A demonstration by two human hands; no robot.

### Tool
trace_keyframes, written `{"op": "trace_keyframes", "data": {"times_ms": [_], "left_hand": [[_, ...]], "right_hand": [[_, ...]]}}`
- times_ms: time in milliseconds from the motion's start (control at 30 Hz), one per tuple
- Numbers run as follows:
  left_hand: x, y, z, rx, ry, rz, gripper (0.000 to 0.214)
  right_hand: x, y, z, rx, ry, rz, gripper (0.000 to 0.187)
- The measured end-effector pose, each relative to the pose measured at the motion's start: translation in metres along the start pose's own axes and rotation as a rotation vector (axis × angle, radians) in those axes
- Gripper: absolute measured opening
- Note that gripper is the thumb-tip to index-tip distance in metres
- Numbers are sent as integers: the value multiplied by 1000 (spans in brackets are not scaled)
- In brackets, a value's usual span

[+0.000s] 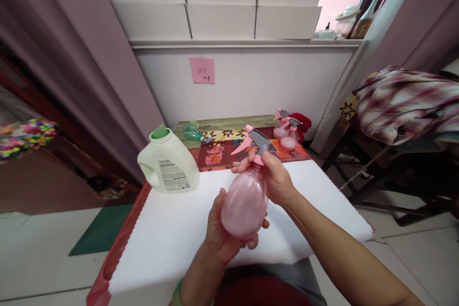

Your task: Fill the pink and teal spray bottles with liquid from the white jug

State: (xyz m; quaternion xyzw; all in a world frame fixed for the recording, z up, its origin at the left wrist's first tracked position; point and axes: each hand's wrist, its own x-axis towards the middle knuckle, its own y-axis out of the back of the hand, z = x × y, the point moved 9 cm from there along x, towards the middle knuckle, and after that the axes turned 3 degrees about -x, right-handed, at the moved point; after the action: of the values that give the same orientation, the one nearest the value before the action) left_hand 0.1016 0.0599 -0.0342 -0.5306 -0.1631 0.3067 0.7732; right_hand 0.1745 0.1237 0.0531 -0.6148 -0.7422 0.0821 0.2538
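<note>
A pink see-through spray bottle (245,201) is held tilted above the white table covering, its grey and pink trigger head leaning up and to the left. Cupped around the lower body from beneath is my left hand (220,236). My right hand (278,177) closes around the collar of the trigger head (261,144) at the bottle's neck. Pale liquid or foam seems to fill the bottle. To the left stands a large cream jug (171,165) with something green in its mouth. Two similar pink spray bottles (289,139) stand at the back right.
A green clear spray bottle (192,131) lies at the table's back left, near a patterned red cloth (233,153). A red item (304,123) sits behind the pink bottles. Beyond the right table edge, a plaid cloth (405,105) covers a dark stand. A wall rises behind the table.
</note>
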Motion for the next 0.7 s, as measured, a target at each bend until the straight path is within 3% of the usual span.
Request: {"op": "trace_keyframes", "data": {"times_ms": [167,300,467,600,700], "left_hand": [[-1,0,2,47,5,7,81],[-6,4,17,165,-140,148,68],[-25,6,53,657,-515,429,60],[-57,-16,81,1241,-1037,728,78],[-71,-29,82,1340,-1349,743,77]], "right_hand": [[-1,-5,-1,3,38,22,39],[-3,-5,3,-16,42,42,41],[-5,0,7,-28,36,121,40],[-8,4,10,-15,25,261,38],[-10,4,12,24,21,365,34]]}}
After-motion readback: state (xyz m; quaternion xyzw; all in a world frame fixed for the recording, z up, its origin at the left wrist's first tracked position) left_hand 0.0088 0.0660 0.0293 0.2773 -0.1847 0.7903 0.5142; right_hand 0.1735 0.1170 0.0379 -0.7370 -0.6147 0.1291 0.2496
